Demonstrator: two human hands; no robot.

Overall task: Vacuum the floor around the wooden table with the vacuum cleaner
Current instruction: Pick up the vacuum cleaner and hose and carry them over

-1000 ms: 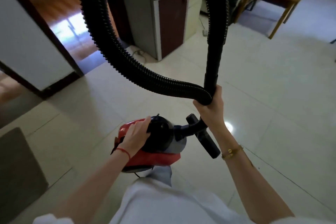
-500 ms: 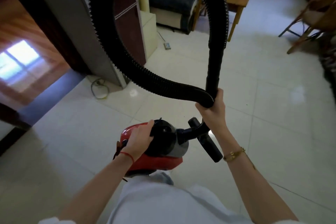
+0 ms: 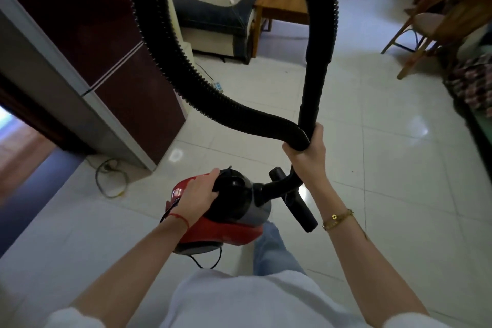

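Maroon panels of a tall fridge (image 3: 111, 66) stood at my left, a yellow cable (image 3: 110, 181) coiled on the floor (image 3: 399, 194) at its foot. My left hand (image 3: 198, 194) gripped the top handle of the red vacuum cleaner (image 3: 229, 221), carried clear of the tiles. My right hand (image 3: 308, 154) clenched the black hose (image 3: 186, 82) where it looped. Farther off, behind the loop, the wooden desk (image 3: 282, 0) stood just beside a sofa (image 3: 213, 16).
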